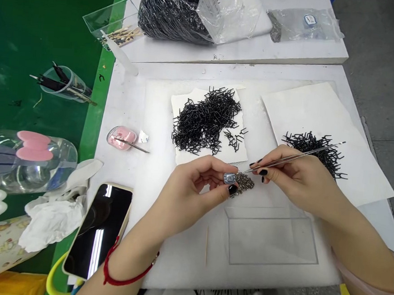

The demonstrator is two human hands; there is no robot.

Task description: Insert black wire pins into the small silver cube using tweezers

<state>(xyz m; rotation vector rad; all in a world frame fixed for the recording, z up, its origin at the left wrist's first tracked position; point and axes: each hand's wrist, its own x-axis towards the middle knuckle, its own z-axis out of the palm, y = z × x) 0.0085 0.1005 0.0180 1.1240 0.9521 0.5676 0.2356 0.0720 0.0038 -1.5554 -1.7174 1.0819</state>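
Note:
Between thumb and forefinger, my left hand (199, 188) pinches a small bluish-grey block (229, 178) with a shiny surface; I cannot make out its exact kind. My right hand (291, 176) is closed around metal tweezers (284, 160), whose tips point left, close to the block. Just behind the block lies a pile of tiny brassy metal pieces (246, 181). Beyond my hands, a large heap of black forked parts (205, 119) rests on white paper (182, 157). A smaller heap of black forked parts (313, 146) is on a white sheet (308, 103), partly hidden by my right hand.
A clear rectangular tray (271, 264) and a wooden toothpick (206, 247) lie near the front. On the left are a phone (98, 230), a pink-filled dish (121, 137) and a cup of tools (65, 82). A black plastic-wrapped bundle (176, 13) sits at the back.

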